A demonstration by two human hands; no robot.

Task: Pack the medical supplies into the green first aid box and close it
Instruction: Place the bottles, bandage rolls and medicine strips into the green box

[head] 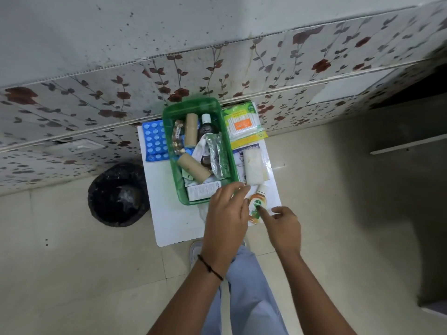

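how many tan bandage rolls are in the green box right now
2: one tan bandage roll stands lengthwise near the far end of the green box; the other lies diagonally nearer the middle. More may be buried underneath.

Through the head camera I saw the green box open on a white board, already holding rolls and a dark bottle. My left hand hovered over its near corner with fingers spread, while my right hand pointed at a small orange bottle lying beside the box.

Bottle right of box
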